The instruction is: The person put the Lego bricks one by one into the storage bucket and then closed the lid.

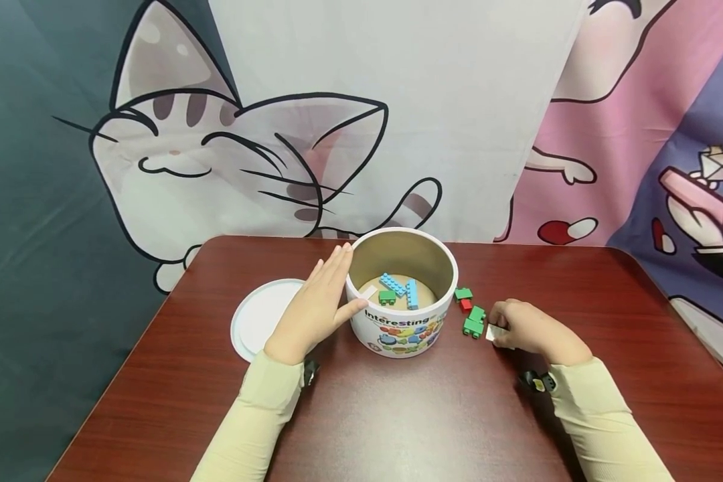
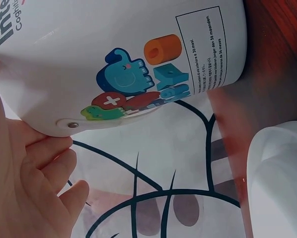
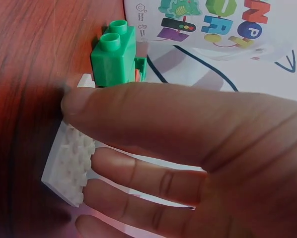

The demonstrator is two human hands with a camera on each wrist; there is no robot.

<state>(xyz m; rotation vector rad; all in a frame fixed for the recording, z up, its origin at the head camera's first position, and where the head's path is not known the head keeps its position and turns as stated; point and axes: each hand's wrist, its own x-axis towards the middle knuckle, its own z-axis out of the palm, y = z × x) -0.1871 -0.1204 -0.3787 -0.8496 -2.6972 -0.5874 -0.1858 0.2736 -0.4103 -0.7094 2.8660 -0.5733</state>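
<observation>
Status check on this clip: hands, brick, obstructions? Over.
Left hand against bucket; right hand gripping white brick. Bucket open, blue bricks inside. Possible snag: green bricks, red brick between right hand and bucket.

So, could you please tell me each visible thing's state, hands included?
Bucket: upright, open
Lid: off, beside the bucket
Blue bricks: inside the bucket
Inner green brick: also inside
Inner white piece: also inside
Outer green bricks: on the table
Red brick: outside the bucket
Left hand: extended, touching the bucket
Right hand: pinching the outer white brick
</observation>
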